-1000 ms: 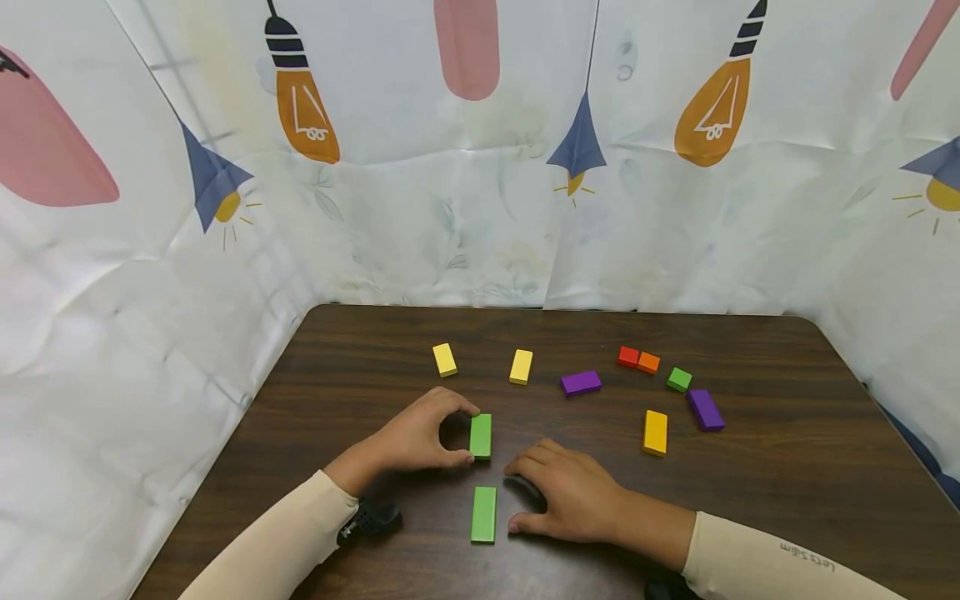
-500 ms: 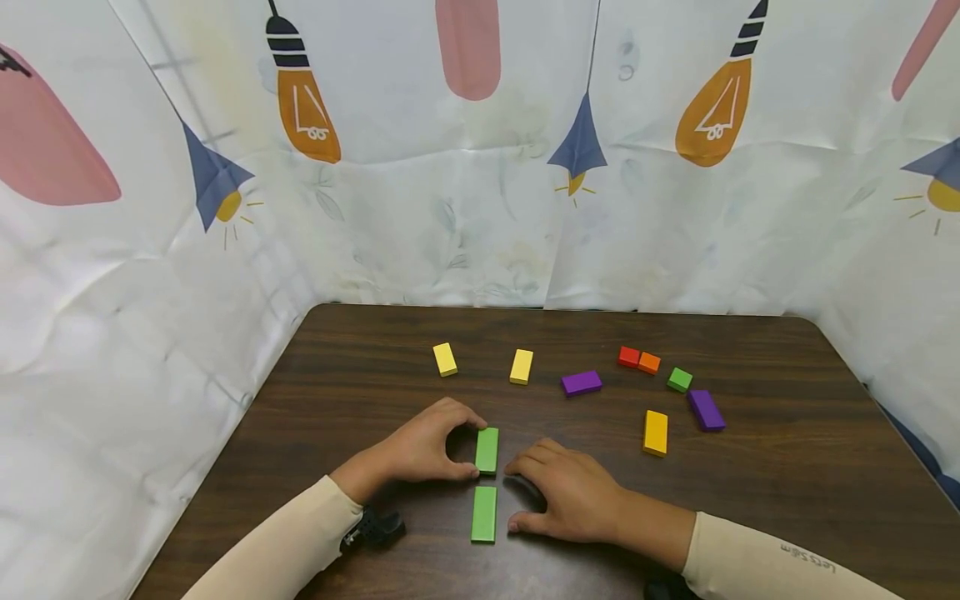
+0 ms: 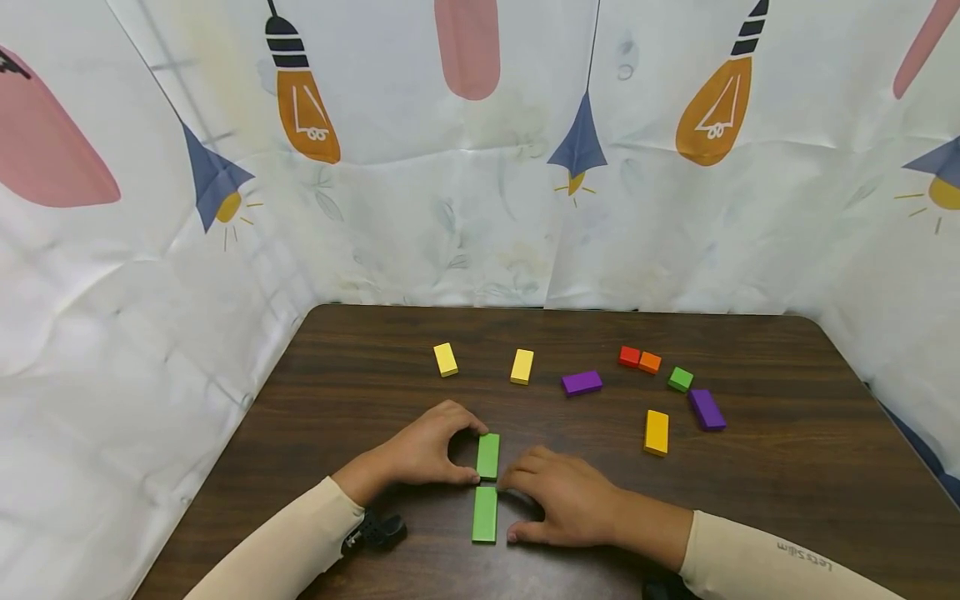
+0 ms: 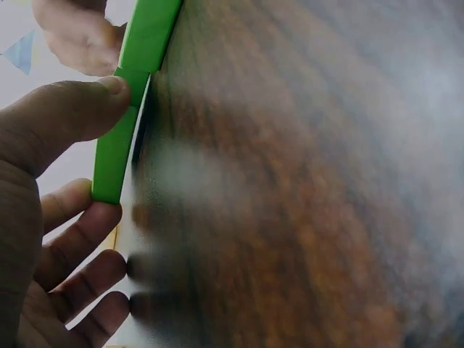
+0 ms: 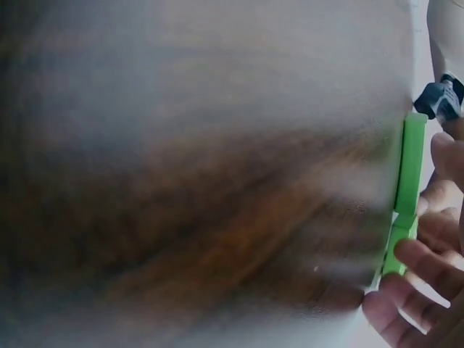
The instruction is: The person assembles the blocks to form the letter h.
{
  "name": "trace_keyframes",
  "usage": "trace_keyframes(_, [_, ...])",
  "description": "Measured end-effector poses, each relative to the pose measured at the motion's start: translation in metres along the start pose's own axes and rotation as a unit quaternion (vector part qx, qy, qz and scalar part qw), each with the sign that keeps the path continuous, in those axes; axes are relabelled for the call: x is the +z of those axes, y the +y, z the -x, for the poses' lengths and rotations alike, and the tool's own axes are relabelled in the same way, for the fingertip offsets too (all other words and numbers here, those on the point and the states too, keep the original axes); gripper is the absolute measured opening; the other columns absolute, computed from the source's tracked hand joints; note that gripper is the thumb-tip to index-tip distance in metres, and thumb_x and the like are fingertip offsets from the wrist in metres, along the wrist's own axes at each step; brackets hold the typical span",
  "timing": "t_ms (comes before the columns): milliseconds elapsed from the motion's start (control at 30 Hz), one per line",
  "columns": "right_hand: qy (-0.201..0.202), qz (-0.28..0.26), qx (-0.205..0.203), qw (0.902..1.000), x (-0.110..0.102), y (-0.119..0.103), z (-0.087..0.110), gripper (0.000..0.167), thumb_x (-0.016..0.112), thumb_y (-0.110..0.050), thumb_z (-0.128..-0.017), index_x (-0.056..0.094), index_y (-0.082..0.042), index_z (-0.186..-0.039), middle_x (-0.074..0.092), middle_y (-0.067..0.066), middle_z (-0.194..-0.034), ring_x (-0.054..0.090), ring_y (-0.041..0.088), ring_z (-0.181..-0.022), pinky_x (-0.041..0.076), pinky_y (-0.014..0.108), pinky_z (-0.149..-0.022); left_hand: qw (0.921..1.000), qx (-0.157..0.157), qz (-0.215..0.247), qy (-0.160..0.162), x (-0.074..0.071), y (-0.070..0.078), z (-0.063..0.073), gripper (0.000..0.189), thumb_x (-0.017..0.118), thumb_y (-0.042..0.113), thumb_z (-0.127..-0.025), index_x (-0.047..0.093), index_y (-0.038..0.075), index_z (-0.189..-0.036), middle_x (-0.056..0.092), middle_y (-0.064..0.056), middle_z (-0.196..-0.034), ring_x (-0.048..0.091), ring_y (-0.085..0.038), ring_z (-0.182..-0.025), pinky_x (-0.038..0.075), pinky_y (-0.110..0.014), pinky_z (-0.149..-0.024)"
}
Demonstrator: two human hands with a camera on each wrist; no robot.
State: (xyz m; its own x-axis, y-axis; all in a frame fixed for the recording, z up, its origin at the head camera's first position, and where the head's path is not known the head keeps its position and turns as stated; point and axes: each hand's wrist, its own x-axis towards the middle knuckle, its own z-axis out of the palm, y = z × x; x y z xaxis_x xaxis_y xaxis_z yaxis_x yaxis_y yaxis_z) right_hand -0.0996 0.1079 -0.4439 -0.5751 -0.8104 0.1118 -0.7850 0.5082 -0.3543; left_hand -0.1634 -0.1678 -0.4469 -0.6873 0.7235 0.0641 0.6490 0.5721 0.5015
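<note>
My left hand (image 3: 427, 446) pinches a green rectangular block (image 3: 488, 456) end to end, thumb at the near end and a fingertip at the far end, as the left wrist view also shows. Right below it in the head view, a second green block (image 3: 484, 515) lies almost in line, a narrow gap between their ends. To the right of these blocks rests my right hand (image 3: 566, 498), its fingers loosely bent and holding nothing. One of its fingertips is right by the corner of the nearer green block, while the thumb stays apart from it.
On the dark wooden table (image 3: 360, 358) lie two pale yellow blocks (image 3: 446, 359), a purple block (image 3: 581, 383) and another purple block (image 3: 707, 410). Red (image 3: 628, 356), orange (image 3: 649, 362) and small green (image 3: 680, 379) blocks sit back right, an amber block (image 3: 656, 432) nearer.
My left hand has brought its green block nearer to me and slightly right, up to the end of the other one. My right hand has shifted a little left at the fingertips.
</note>
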Motion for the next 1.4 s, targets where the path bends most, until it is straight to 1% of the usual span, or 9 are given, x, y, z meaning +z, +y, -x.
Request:
trace_keyframes(133, [-0.017, 0.002, -0.052, 0.9985, -0.0011, 0.0002, 0.0006, 0.048, 0.064, -0.058, -0.096, 0.065, -0.027, -0.133, 0.059, -0.011, -0.130, 0.053, 0.009, -0.121, 0.054, 0.035, -0.091, 1.0000, 0.003, -0.003, -0.004, 0.0000, 0.0002, 0.0003, 0.053, 0.087, 0.037, -0.082, 0.067, 0.016, -0.126, 0.062, 0.009, -0.118, 0.051, -0.012, -0.113, 0.048, -0.037, -0.095])
trace_keyframes(233, [-0.031, 0.005, -0.078, 0.9964, -0.0022, -0.0005, 0.0011, 0.049, 0.062, -0.058, -0.097, 0.063, -0.029, -0.137, 0.057, -0.007, -0.135, 0.051, 0.010, -0.122, 0.053, 0.035, -0.092, 0.9999, -0.003, -0.005, -0.010, -0.0009, 0.0013, -0.0001, 0.053, 0.087, 0.039, -0.083, 0.067, 0.016, -0.127, 0.063, 0.009, -0.118, 0.050, -0.011, -0.113, 0.047, -0.037, -0.097])
trace_keyframes(400, [-0.052, 0.011, -0.089, 0.9947, -0.0019, -0.0011, 0.0010, 0.051, 0.059, -0.060, -0.098, 0.060, -0.033, -0.141, 0.050, -0.004, -0.143, 0.048, 0.011, -0.127, 0.053, 0.038, -0.094, 0.9996, -0.015, -0.009, -0.021, -0.0021, 0.0033, -0.0009, 0.054, 0.087, 0.040, -0.083, 0.067, 0.018, -0.128, 0.062, 0.010, -0.118, 0.049, -0.011, -0.114, 0.046, -0.038, -0.099])
trace_keyframes(533, [-0.073, 0.009, -0.112, 0.9910, -0.0027, -0.0008, 0.0013, 0.049, 0.058, -0.058, -0.099, 0.059, -0.035, -0.143, 0.048, -0.005, -0.148, 0.044, 0.012, -0.132, 0.052, 0.038, -0.097, 0.9996, -0.013, -0.015, -0.021, -0.0023, 0.0041, -0.0007, 0.054, 0.087, 0.041, -0.083, 0.067, 0.018, -0.128, 0.062, 0.010, -0.119, 0.050, -0.011, -0.115, 0.047, -0.039, -0.099])
trace_keyframes(633, [-0.080, 0.010, -0.127, 0.9885, -0.0034, -0.0007, 0.0018, 0.047, 0.058, -0.056, -0.100, 0.060, -0.035, -0.142, 0.048, -0.006, -0.148, 0.043, 0.012, -0.134, 0.051, 0.038, -0.099, 0.9996, -0.009, -0.021, -0.018, -0.0017, 0.0030, -0.0005, 0.055, 0.087, 0.042, -0.082, 0.067, 0.018, -0.128, 0.063, 0.010, -0.118, 0.050, -0.011, -0.115, 0.047, -0.039, -0.099])
trace_keyframes(800, [-0.079, 0.001, -0.118, 0.9899, -0.0044, -0.0010, 0.0025, 0.046, 0.058, -0.056, -0.101, 0.061, -0.035, -0.142, 0.048, -0.006, -0.148, 0.043, 0.012, -0.134, 0.051, 0.038, -0.098, 0.9994, 0.001, -0.031, -0.016, -0.0011, 0.0008, -0.0008, 0.055, 0.087, 0.044, -0.082, 0.067, 0.017, -0.127, 0.063, 0.009, -0.118, 0.051, -0.012, -0.115, 0.047, -0.040, -0.099])
trace_keyframes(933, [-0.074, 0.002, -0.116, 0.9905, -0.0038, -0.0008, 0.0029, 0.046, 0.057, -0.056, -0.101, 0.061, -0.035, -0.141, 0.048, -0.006, -0.148, 0.043, 0.013, -0.134, 0.051, 0.039, -0.098, 0.9994, 0.004, -0.029, -0.020, -0.0021, -0.0005, -0.0010, 0.056, 0.086, 0.044, -0.083, 0.067, 0.017, -0.128, 0.063, 0.009, -0.119, 0.051, -0.013, -0.117, 0.047, -0.041, -0.100])
trace_keyframes(1200, [-0.073, -0.001, -0.105, 0.9918, -0.0028, 0.0009, 0.0024, 0.046, 0.057, -0.057, -0.101, 0.059, -0.037, -0.142, 0.047, -0.007, -0.149, 0.043, 0.013, -0.134, 0.050, 0.041, -0.100, 0.9994, 0.002, -0.017, -0.030, -0.0051, 0.0001, -0.0010, 0.052, 0.084, 0.041, -0.086, 0.067, 0.017, -0.130, 0.062, 0.009, -0.120, 0.051, -0.013, -0.118, 0.045, -0.042, -0.102])
trace_keyframes(1400, [-0.074, -0.001, -0.101, 0.9921, -0.0027, 0.0011, 0.0016, 0.046, 0.057, -0.057, -0.100, 0.059, -0.037, -0.142, 0.047, -0.007, -0.149, 0.043, 0.013, -0.134, 0.051, 0.042, -0.099, 0.9994, 0.002, -0.015, -0.032, -0.0060, 0.0016, -0.0009, 0.052, 0.083, 0.041, -0.087, 0.068, 0.016, -0.130, 0.062, 0.008, -0.119, 0.051, -0.013, -0.117, 0.046, -0.042, -0.102])
